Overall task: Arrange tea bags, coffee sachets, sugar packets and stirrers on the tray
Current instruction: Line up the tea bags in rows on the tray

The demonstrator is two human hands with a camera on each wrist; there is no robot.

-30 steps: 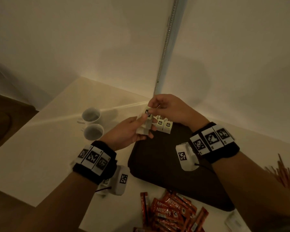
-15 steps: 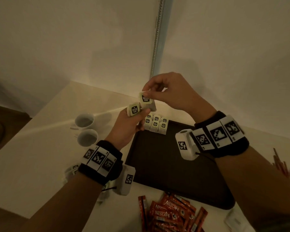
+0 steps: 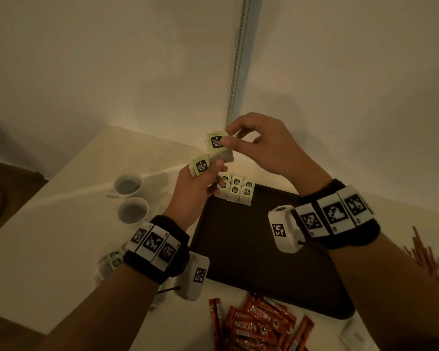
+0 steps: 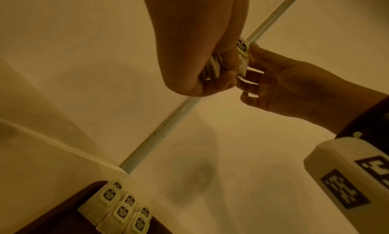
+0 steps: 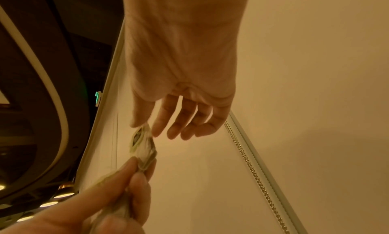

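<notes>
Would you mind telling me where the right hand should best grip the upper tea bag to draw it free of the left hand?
Probably by its paper tag end, from above and the right. The right hand already pinches the upper tea bag there, thumb on the label. Its lower end lies against the left hand, which holds the second tea bag, so the top stands clear.

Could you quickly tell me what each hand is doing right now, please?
Left hand: grips a tea bag above the tray.
Right hand: pinches another tea bag between thumb and forefinger.
</notes>
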